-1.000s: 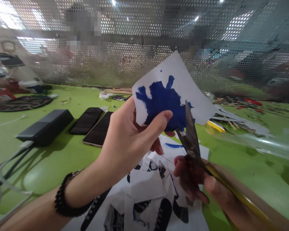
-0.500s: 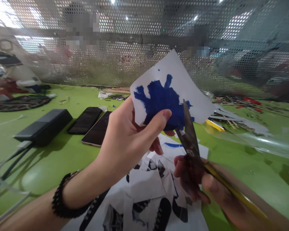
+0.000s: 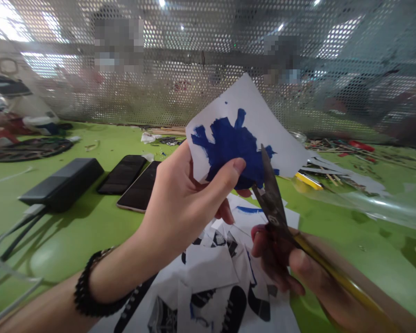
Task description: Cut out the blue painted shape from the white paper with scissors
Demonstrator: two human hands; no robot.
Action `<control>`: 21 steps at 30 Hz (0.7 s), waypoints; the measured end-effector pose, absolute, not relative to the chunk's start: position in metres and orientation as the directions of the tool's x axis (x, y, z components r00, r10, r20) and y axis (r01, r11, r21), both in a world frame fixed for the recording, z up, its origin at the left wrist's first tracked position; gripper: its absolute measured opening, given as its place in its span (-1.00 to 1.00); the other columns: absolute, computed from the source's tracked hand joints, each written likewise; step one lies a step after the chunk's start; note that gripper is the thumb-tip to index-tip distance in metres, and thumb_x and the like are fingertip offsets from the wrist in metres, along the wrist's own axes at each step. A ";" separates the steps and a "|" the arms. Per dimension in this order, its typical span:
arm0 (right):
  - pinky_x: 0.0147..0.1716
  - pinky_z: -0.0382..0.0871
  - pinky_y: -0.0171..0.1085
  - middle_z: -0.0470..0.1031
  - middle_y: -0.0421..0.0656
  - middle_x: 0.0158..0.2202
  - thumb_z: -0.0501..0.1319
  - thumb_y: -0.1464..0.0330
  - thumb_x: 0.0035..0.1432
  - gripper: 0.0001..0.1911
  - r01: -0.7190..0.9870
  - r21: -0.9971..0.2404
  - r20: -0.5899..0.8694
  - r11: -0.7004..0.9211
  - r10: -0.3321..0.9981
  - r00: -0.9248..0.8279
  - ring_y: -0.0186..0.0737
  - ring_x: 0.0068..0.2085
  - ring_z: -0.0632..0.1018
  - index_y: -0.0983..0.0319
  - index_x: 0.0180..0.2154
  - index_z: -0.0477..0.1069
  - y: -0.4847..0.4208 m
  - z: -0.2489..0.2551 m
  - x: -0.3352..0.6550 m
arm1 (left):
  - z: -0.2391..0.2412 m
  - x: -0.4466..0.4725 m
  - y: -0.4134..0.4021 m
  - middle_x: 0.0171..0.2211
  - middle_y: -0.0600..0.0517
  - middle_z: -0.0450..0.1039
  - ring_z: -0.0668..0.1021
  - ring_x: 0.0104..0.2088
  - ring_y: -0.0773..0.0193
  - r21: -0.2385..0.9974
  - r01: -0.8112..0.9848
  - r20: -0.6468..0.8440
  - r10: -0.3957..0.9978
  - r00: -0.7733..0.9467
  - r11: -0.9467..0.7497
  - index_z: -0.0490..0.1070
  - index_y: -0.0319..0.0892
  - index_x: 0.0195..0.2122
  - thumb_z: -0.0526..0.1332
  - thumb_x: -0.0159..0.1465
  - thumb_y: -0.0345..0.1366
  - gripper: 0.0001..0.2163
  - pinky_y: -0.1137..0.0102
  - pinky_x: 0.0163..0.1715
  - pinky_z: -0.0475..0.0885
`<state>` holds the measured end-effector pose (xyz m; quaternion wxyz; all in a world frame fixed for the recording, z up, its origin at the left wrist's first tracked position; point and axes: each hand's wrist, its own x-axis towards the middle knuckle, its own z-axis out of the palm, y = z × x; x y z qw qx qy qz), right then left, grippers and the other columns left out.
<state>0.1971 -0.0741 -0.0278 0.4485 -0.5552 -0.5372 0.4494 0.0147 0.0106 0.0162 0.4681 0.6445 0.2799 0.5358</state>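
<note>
Left hand (image 3: pixel 180 199): thumb pressed on the front of the paper (image 3: pixel 280 143), fingers behind it, closed on its lower left part. Right hand (image 3: pixel 298 268): fingers loosely curled about the scissors (image 3: pixel 276 210), which they hold; how they sit in the handles is partly hidden. The blades stand apart, pointing up; one lies in front of the paper, its tip over the right side of the blue patch (image 3: pixel 229 143), and the other has its tip at the paper's lower edge. The paper is raised above the table (image 3: pixel 107 226), tilted, one corner uppermost. A black bracelet (image 3: pixel 85 286) circles the left wrist. Below the hands, loose scraps (image 3: pixel 210 266), some printed with shoes, overlap on a white sheet (image 3: pixel 280 319). Left of the left hand lie two phones (image 3: pixel 123 175), side by side, then a black brick (image 3: pixel 64 182) with cables (image 3: pixel 17 231) plugged into its near end. Beyond the paper, to the right, lies a yellow cutter (image 3: pixel 309 181), near strips and thin sticks (image 3: pixel 333 169). A perforated screen (image 3: pixel 166 88) stands along the far edge.
</note>
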 end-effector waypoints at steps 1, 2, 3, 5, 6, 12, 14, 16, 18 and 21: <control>-0.59 0.52 -0.19 0.55 -0.16 -0.41 0.47 -0.28 0.13 -0.39 0.192 -0.981 -0.017 -0.020 1.000 0.020 0.01 -0.44 0.58 0.04 -0.08 0.62 -0.074 -0.027 0.197 | 0.016 0.015 0.011 -0.51 0.22 0.66 0.61 -0.73 0.33 0.903 -0.141 0.430 0.861 0.271 -0.406 0.46 -0.04 -0.28 0.54 0.41 -0.27 -0.74 0.52 -0.77 0.59; -0.59 0.52 -0.19 0.55 -0.16 -0.42 0.47 -0.28 0.13 -0.40 0.191 -0.981 -0.016 -0.020 1.000 0.022 0.01 -0.44 0.58 0.04 -0.08 0.62 -0.074 -0.026 0.197 | 0.016 0.015 0.011 -0.51 0.21 0.66 0.61 -0.73 0.32 0.902 -0.141 0.432 0.859 0.275 -0.408 0.47 -0.04 -0.27 0.54 0.42 -0.26 -0.75 0.52 -0.77 0.59; -0.58 0.51 -0.19 0.55 -0.16 -0.42 0.47 -0.28 0.13 -0.40 0.190 -0.982 -0.015 -0.019 1.000 0.023 0.01 -0.44 0.58 0.04 -0.08 0.62 -0.074 -0.025 0.196 | 0.016 0.014 0.011 -0.51 0.21 0.67 0.62 -0.73 0.32 0.901 -0.142 0.434 0.857 0.279 -0.410 0.47 -0.04 -0.27 0.54 0.42 -0.25 -0.75 0.52 -0.77 0.59; -0.58 0.51 -0.19 0.54 -0.17 -0.43 0.46 -0.28 0.14 -0.40 0.187 -0.982 -0.012 -0.017 1.000 0.027 0.00 -0.44 0.58 0.05 -0.09 0.63 -0.073 -0.022 0.196 | 0.016 0.014 0.010 -0.50 0.21 0.67 0.62 -0.72 0.32 0.900 -0.141 0.435 0.854 0.284 -0.412 0.48 -0.04 -0.25 0.53 0.43 -0.24 -0.77 0.52 -0.76 0.59; -0.58 0.51 -0.20 0.53 -0.17 -0.43 0.46 -0.29 0.14 -0.39 0.185 -0.983 -0.010 -0.015 1.000 0.028 0.00 -0.44 0.58 0.05 -0.09 0.63 -0.073 -0.021 0.196 | 0.016 0.014 0.011 -0.49 0.21 0.67 0.63 -0.72 0.32 0.900 -0.140 0.437 0.853 0.285 -0.414 0.48 -0.04 -0.25 0.53 0.44 -0.24 -0.77 0.52 -0.76 0.59; -0.58 0.48 -0.20 0.48 -0.18 -0.47 0.40 -0.35 0.17 -0.36 0.172 -0.984 -0.029 -0.037 0.998 0.050 -0.02 -0.45 0.54 0.06 -0.16 0.66 -0.085 -0.032 0.206 | 0.017 0.014 0.011 -0.50 0.22 0.67 0.62 -0.73 0.32 0.900 -0.137 0.436 0.855 0.282 -0.413 0.48 -0.04 -0.26 0.55 0.42 -0.22 -0.75 0.52 -0.77 0.59; -0.56 0.43 -0.21 0.46 -0.17 -0.48 0.35 -0.38 0.20 -0.34 0.174 -0.982 -0.072 -0.076 0.997 0.030 -0.06 -0.46 0.49 0.07 -0.20 0.68 -0.091 -0.038 0.212 | 0.017 0.014 0.011 -0.50 0.21 0.67 0.62 -0.73 0.32 0.902 -0.136 0.432 0.857 0.281 -0.410 0.48 -0.04 -0.26 0.55 0.42 -0.20 -0.75 0.51 -0.77 0.60; -0.53 0.35 -0.21 0.44 -0.17 -0.48 0.31 -0.41 0.20 -0.31 0.184 -0.976 -0.119 -0.115 0.993 -0.014 -0.09 -0.47 0.43 0.06 -0.24 0.69 -0.095 -0.041 0.216 | 0.017 0.013 0.010 -0.50 0.21 0.67 0.62 -0.72 0.32 0.901 -0.143 0.434 0.855 0.284 -0.410 0.48 -0.04 -0.26 0.55 0.42 -0.20 -0.75 0.52 -0.77 0.60; -0.50 0.29 -0.21 0.45 -0.15 -0.46 0.29 -0.45 0.17 -0.27 0.204 -0.967 -0.163 -0.155 0.986 -0.022 -0.10 -0.46 0.40 0.05 -0.26 0.70 -0.096 -0.040 0.218 | 0.017 0.013 0.010 -0.49 0.20 0.67 0.62 -0.72 0.32 0.899 -0.147 0.438 0.853 0.285 -0.412 0.48 -0.04 -0.25 0.54 0.43 -0.22 -0.76 0.52 -0.76 0.60; -0.49 0.30 -0.18 0.51 -0.12 -0.43 0.30 -0.49 0.11 -0.25 0.228 -0.958 -0.176 -0.174 0.984 0.010 -0.06 -0.45 0.41 0.04 -0.30 0.69 -0.096 -0.038 0.218 | 0.016 0.013 0.010 -0.50 0.21 0.66 0.62 -0.72 0.31 0.901 -0.131 0.435 0.856 0.279 -0.415 0.48 -0.03 -0.25 0.53 0.44 -0.26 -0.77 0.52 -0.77 0.59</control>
